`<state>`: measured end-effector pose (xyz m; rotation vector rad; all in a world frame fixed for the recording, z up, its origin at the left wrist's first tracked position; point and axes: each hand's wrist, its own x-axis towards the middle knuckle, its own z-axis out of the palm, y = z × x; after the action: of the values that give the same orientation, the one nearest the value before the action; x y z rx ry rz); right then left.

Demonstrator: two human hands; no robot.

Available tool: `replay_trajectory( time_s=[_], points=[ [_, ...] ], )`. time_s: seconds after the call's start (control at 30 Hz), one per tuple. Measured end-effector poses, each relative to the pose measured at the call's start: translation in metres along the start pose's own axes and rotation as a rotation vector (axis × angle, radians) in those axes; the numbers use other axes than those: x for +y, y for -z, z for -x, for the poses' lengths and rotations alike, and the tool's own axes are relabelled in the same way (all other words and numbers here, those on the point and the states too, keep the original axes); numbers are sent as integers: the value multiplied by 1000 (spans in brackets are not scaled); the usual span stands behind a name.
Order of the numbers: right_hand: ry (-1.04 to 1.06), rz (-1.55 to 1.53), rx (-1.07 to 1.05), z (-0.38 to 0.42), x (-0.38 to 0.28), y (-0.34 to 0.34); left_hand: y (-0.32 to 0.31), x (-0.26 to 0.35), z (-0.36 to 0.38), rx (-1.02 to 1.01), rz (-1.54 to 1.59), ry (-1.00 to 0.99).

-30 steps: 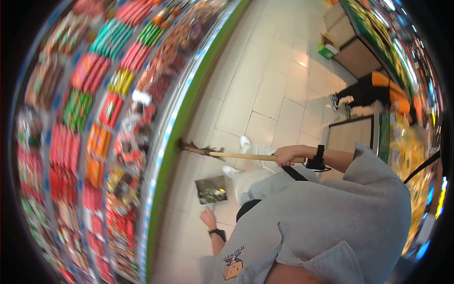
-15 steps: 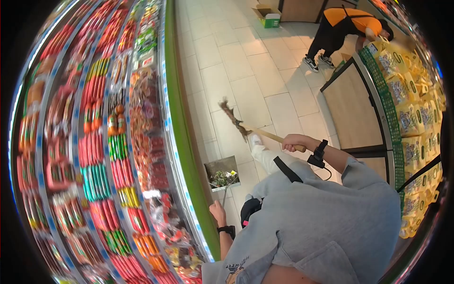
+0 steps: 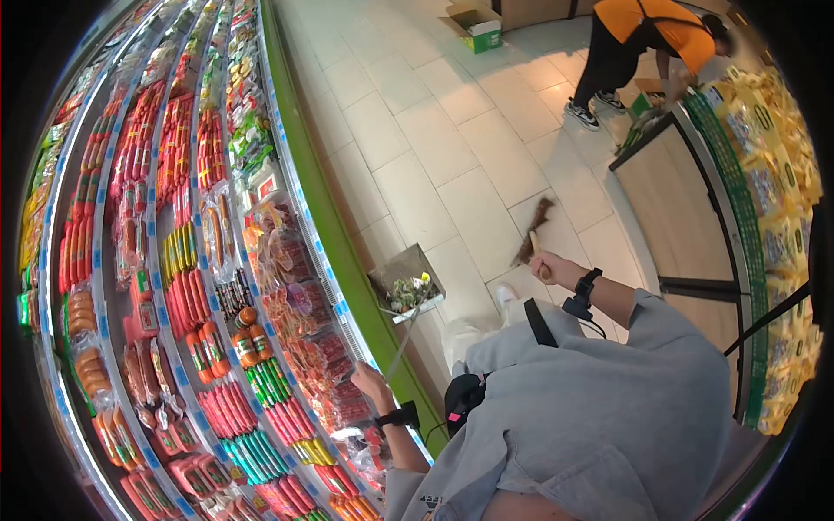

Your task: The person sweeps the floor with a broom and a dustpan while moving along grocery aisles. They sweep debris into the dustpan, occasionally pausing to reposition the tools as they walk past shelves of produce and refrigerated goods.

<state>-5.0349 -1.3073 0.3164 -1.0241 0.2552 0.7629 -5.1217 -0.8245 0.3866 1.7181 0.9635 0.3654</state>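
My right hand [image 3: 559,269] is wrapped round the wooden handle of a broom, seen nearly end-on. Its dark brown bristles [image 3: 537,224] lie just beyond the hand, over the tiled floor. Lower left, my left hand [image 3: 371,382] grips the thin handle of a long-handled dustpan [image 3: 405,260]. Green leafy scraps [image 3: 408,293] and a small yellow bit sit in the pan, which is beside the green base of the shelving. My shoe [image 3: 506,293] shows between the dustpan and the broom.
Refrigerated shelves [image 3: 326,252] packed with sausages and wrapped meats line the left. On the right stands a wood-panelled counter [image 3: 682,213] stacked with yellow bags [image 3: 754,139]. A co-worker in orange [image 3: 665,35] bends at its far end. An open green-and-white box [image 3: 480,33] lies on the floor.
The broom head has swung right, away from the dustpan, and its handle now points more towards me. My left hand and the dustpan handle have shifted left in view; the camera has turned somewhat.
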Motion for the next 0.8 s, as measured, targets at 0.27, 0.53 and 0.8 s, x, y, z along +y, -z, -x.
replay_trajectory(
  time_s=[0.27,0.53,0.8],
  points=[
    [148,735,92,-110,-42,-3,-88,56,-135,-105,265,204],
    [-126,449,246,-188,-95,11,-186,105,-315,-441,7,-21],
    [-422,-1049,590,-246,-123,16,-293,194,-446,-568,-146,-196]
  ],
)
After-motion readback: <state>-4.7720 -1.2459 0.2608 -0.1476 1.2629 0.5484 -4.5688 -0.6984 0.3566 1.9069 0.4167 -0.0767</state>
